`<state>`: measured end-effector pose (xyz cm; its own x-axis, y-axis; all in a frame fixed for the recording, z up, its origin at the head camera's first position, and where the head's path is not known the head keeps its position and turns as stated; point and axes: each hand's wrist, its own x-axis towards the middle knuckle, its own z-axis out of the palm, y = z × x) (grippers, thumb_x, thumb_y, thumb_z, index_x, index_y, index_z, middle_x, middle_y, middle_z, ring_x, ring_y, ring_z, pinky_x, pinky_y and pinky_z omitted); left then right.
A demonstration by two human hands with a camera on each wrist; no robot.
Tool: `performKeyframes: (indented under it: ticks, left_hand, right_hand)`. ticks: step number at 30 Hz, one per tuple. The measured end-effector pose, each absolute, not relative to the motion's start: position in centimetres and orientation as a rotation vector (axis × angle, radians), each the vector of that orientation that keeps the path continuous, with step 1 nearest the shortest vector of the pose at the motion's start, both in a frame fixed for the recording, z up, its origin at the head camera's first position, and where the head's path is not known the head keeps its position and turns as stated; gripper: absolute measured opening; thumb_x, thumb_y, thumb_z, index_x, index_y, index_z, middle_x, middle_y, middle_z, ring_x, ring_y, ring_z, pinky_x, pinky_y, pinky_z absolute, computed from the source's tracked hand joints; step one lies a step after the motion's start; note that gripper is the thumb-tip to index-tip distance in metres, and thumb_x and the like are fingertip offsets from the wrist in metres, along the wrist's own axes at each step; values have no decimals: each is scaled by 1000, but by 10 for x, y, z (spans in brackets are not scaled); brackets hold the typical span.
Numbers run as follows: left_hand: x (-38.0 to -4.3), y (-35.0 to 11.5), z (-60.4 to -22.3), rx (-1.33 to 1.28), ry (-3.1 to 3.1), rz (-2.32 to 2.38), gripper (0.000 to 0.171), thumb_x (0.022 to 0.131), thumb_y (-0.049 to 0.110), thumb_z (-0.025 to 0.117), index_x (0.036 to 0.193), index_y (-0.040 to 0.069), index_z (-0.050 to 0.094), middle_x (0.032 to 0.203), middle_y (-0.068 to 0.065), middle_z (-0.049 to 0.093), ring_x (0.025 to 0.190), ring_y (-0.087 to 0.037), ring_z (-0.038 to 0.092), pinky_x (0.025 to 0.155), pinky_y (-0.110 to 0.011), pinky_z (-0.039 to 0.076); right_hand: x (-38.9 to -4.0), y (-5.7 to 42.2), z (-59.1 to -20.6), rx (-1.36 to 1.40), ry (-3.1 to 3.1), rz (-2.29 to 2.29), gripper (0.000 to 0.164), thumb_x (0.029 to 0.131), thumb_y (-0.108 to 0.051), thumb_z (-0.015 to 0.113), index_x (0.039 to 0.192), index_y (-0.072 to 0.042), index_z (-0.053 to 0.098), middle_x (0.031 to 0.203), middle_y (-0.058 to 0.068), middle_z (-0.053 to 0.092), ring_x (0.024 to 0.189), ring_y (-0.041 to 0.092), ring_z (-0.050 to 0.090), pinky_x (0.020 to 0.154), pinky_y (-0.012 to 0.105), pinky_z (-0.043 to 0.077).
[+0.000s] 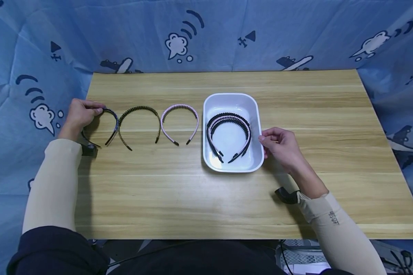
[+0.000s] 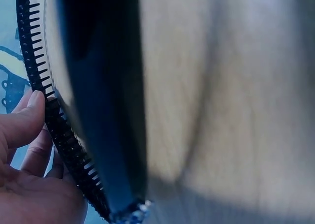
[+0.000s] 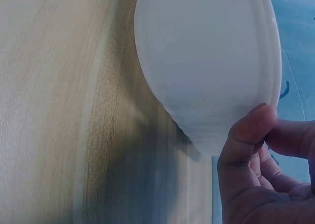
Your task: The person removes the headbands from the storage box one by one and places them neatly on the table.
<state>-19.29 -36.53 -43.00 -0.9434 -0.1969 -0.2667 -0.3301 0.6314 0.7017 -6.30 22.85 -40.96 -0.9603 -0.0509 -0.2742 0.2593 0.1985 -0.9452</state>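
Note:
In the head view my left hand (image 1: 79, 116) pinches a dark beaded headband (image 1: 114, 117) at the far left of a row. The left wrist view shows its comb teeth and glittery beads (image 2: 66, 135) between thumb and fingers. Beside it lie an olive-gold headband (image 1: 140, 108) and a pink headband (image 1: 180, 106), both with their ends toward me. My right hand (image 1: 282, 147) grips the right rim of a white plastic tray (image 1: 232, 169), thumb on the edge in the right wrist view. Inside the tray sit black headbands (image 1: 228, 114) nested with a pink one.
The wooden table (image 1: 165, 202) runs beneath everything. A blue patterned cloth (image 1: 220, 34) hangs along its back and sides. Below the front edge, a white mesh basket (image 1: 297, 252) and a cable are partly visible.

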Motion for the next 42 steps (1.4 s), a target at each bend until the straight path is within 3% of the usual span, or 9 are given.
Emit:
performKeyframes:
  ticks: [4,8,12,18,23,27,32,36,42]
  left_hand:
    - [-192,-366,-429,-441,2671,1220,26,104,15,66,128,17,76,106,19,68,147,-37,48,119,-42,45]
    - [-191,-367,-428,-445,2648,1254,25,104,16,67,118,32,80,93,30,64,148,-36,47,112,-31,47]
    - [-191,-368,-429,-443,2638,1264,28,104,17,67,107,42,79,100,27,65,149,-34,46,98,-18,44]
    - [-191,-368,-428,-429,2673,1175,31,106,22,64,135,15,72,127,5,68,126,-18,55,78,-15,44]
    - [-190,-367,-424,-413,2690,1113,40,107,24,60,140,2,66,116,8,68,95,0,50,68,-18,45]
    - [-191,-366,-421,-423,2673,1097,41,108,24,59,142,3,65,110,15,66,104,-10,56,74,-19,45]
    - [-192,-363,-416,-431,2646,1095,44,109,27,57,146,4,61,142,-3,66,140,-33,48,98,-30,45]
    - [-192,-358,-411,-406,2655,1087,47,108,30,57,147,3,60,158,-15,55,146,-37,45,103,-33,45]
    - [-193,-349,-400,-332,2660,1066,49,108,33,57,147,3,60,160,-19,51,148,-38,42,110,-42,42]
  right_hand:
    - [-63,228,-410,198,2225,-1840,14,103,-2,63,112,7,59,75,-7,69,56,7,59,52,21,54]
    - [-64,229,-410,196,2234,-1835,15,102,-2,63,113,8,59,75,-7,69,56,7,59,52,21,54]
    - [-64,229,-410,196,2234,-1831,15,102,-2,64,113,8,59,76,-7,69,56,7,60,53,21,55]
    - [-64,228,-409,193,2223,-1846,15,102,-2,64,113,8,59,76,-6,69,56,7,60,52,21,54]
    - [-64,228,-409,189,2232,-1838,15,103,-3,63,113,7,59,77,-6,69,57,7,60,53,21,55]
    - [-63,228,-409,193,2256,-1812,17,103,-3,63,114,8,59,77,-7,69,57,7,60,53,22,55]
    - [-63,229,-409,198,2277,-1790,20,103,-4,64,116,10,59,78,-8,70,57,6,60,53,22,55]
    - [-63,229,-409,194,2280,-1787,19,103,-5,64,116,9,59,78,-8,70,57,7,60,53,22,55]
    - [-63,229,-408,192,2280,-1791,17,103,-4,64,114,8,59,77,-8,70,57,7,60,53,22,55]
